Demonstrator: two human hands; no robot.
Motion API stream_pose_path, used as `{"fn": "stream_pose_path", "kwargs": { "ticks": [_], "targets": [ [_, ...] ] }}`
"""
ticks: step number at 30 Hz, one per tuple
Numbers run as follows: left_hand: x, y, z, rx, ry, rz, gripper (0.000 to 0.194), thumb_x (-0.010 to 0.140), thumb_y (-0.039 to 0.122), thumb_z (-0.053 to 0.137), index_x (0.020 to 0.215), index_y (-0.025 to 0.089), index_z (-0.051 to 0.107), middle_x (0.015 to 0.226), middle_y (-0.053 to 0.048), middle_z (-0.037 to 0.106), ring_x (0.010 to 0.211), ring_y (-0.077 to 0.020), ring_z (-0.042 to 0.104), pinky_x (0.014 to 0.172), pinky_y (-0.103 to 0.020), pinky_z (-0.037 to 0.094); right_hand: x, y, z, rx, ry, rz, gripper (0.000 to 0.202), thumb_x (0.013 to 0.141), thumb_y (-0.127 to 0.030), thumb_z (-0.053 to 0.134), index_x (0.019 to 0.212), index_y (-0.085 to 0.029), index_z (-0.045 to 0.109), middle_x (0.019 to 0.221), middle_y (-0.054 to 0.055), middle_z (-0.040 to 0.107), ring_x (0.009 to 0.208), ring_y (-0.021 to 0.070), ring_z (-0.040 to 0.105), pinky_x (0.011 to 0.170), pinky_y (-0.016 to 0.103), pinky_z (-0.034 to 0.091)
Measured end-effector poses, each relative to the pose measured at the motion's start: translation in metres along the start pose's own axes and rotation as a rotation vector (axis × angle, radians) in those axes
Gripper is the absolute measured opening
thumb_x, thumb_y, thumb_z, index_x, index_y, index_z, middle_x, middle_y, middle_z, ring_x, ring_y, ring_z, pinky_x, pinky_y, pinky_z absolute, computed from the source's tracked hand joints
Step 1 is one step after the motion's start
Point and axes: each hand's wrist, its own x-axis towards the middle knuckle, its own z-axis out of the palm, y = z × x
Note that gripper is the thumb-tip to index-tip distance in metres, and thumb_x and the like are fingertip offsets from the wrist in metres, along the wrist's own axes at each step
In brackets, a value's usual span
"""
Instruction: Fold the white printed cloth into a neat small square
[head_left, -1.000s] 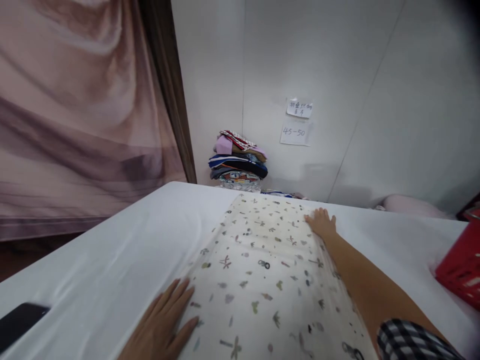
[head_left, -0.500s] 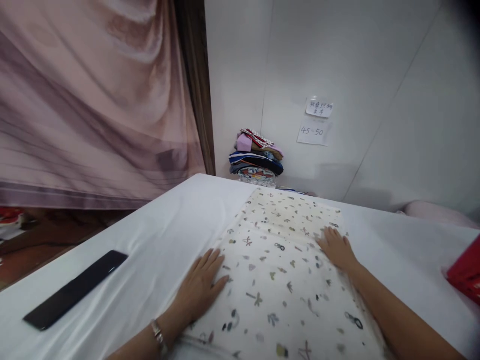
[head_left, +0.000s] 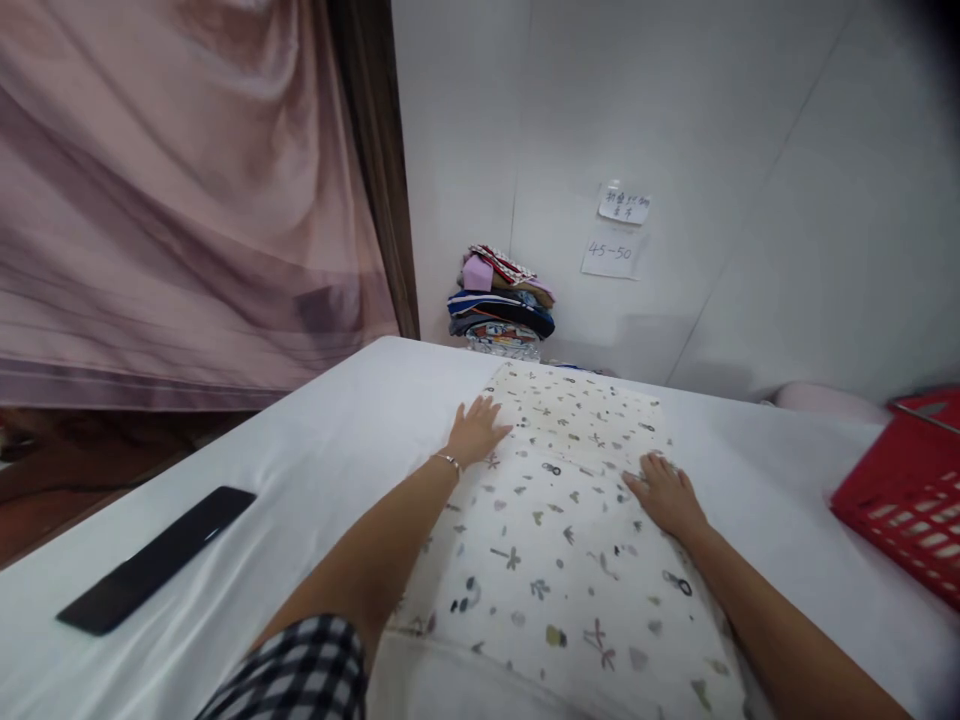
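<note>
A cream cloth [head_left: 555, 540] printed with small plants and shapes lies spread on the white-covered table [head_left: 337, 430], its far part a folded band in a yellower tone. My left hand [head_left: 477, 430] rests flat on the cloth's left edge near that band, fingers apart, a bracelet at the wrist. On the right edge, my right hand [head_left: 666, 492] lies with its fingers spread and pointing away from me. Neither hand grips anything visible.
A long black flat object [head_left: 157, 560] lies at the table's left. Folded fabrics [head_left: 502, 300] are stacked beyond the far edge, by the wall. A red basket [head_left: 911, 490] stands at the right. Pink drapery [head_left: 187, 200] hangs at the left.
My left hand has moved forward along the cloth's left edge, up to the far band. My right hand stays at the right edge. The view has shifted right, showing more of the red basket.
</note>
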Motion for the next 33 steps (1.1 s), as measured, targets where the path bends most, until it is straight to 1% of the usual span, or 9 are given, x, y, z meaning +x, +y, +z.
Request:
{"fn": "stream_pose_path", "kwargs": {
  "ticks": [3,6,12,15,17,20,26,29,33],
  "targets": [
    [0.012,-0.012,0.027,-0.014,-0.02,-0.103,0.069,0.088,0.061,0.02,0.141,0.02,0.031,0.152,-0.009,0.024,0.139,-0.0286,0.017,0.11,-0.054,0.016,-0.002,0.002,0.003,-0.008,0.001,-0.014,0.064,0.091,-0.053,0.023,0.138,-0.012,0.036,0.149,0.013,0.028,0.138,0.0269,0.022,0.109,0.046,0.019],
    [0.014,-0.022,0.039,-0.029,-0.018,-0.113,0.071,0.087,0.064,0.017,0.142,0.021,0.03,0.153,-0.006,0.021,0.14,-0.028,0.015,0.11,-0.054,0.015,0.001,0.0,0.001,-0.006,0.001,-0.002,0.064,0.091,-0.053,0.024,0.139,-0.012,0.035,0.15,0.013,0.027,0.138,0.0267,0.021,0.11,0.046,0.017],
    [0.017,-0.018,0.014,-0.102,-0.109,-0.15,0.07,0.086,0.065,0.019,0.142,0.025,0.03,0.153,-0.009,0.021,0.139,-0.0317,0.02,0.107,-0.056,0.019,0.001,-0.005,-0.013,0.041,-0.078,0.023,0.065,0.091,-0.054,0.023,0.141,-0.012,0.031,0.152,0.013,0.022,0.139,0.0274,0.018,0.11,0.047,0.015],
    [-0.007,-0.019,0.003,-0.098,-0.091,-0.108,0.071,0.086,0.065,0.018,0.144,0.025,0.026,0.154,-0.008,0.014,0.141,-0.0306,0.013,0.109,-0.055,0.016,-0.018,-0.005,-0.016,0.047,-0.091,0.024,0.07,0.091,-0.056,0.022,0.144,-0.011,0.026,0.153,0.013,0.017,0.141,0.0268,0.012,0.111,0.046,0.013],
    [-0.035,-0.022,0.004,-0.073,-0.082,-0.009,0.071,0.086,0.065,0.021,0.144,0.024,0.027,0.155,-0.004,0.012,0.142,-0.0274,0.008,0.112,-0.052,0.009,-0.036,-0.003,-0.012,0.036,-0.077,-0.007,0.072,0.09,-0.058,0.022,0.146,-0.011,0.023,0.154,0.012,0.016,0.141,0.0261,0.009,0.112,0.045,0.01],
    [-0.072,-0.029,0.011,-0.015,-0.118,0.091,0.071,0.086,0.065,0.021,0.143,0.023,0.029,0.154,-0.005,0.016,0.142,-0.0269,0.009,0.112,-0.052,0.008,-0.053,-0.004,-0.006,0.034,-0.084,-0.039,0.072,0.09,-0.058,0.022,0.146,-0.012,0.024,0.153,0.011,0.019,0.141,0.0261,0.011,0.112,0.045,0.01],
    [-0.086,-0.029,0.009,-0.026,-0.133,0.077,0.066,0.089,0.059,0.023,0.142,0.021,0.032,0.153,-0.006,0.019,0.142,-0.0247,0.011,0.112,-0.051,0.012,-0.068,-0.009,-0.021,0.121,-0.08,-0.04,0.064,0.092,-0.054,0.026,0.141,-0.014,0.034,0.151,0.012,0.025,0.14,0.0257,0.016,0.112,0.046,0.012],
    [-0.099,-0.035,0.004,-0.041,-0.135,0.09,0.064,0.089,0.057,0.023,0.141,0.022,0.035,0.152,-0.006,0.022,0.141,-0.0249,0.014,0.111,-0.052,0.014,-0.102,0.001,-0.02,0.253,-0.073,-0.069,0.058,0.092,-0.051,0.028,0.139,-0.018,0.039,0.15,0.01,0.027,0.14,0.0249,0.017,0.112,0.047,0.015],
    [-0.142,-0.062,0.005,-0.027,-0.126,0.147,0.062,0.087,0.057,0.031,0.14,0.024,0.037,0.15,-0.006,0.026,0.14,-0.0277,0.018,0.11,-0.054,0.018,-0.168,0.019,-0.01,0.394,-0.04,-0.138,0.061,0.091,-0.053,0.032,0.139,-0.016,0.042,0.151,0.01,0.025,0.14,0.0253,0.015,0.113,0.046,0.018]
  ]
}}
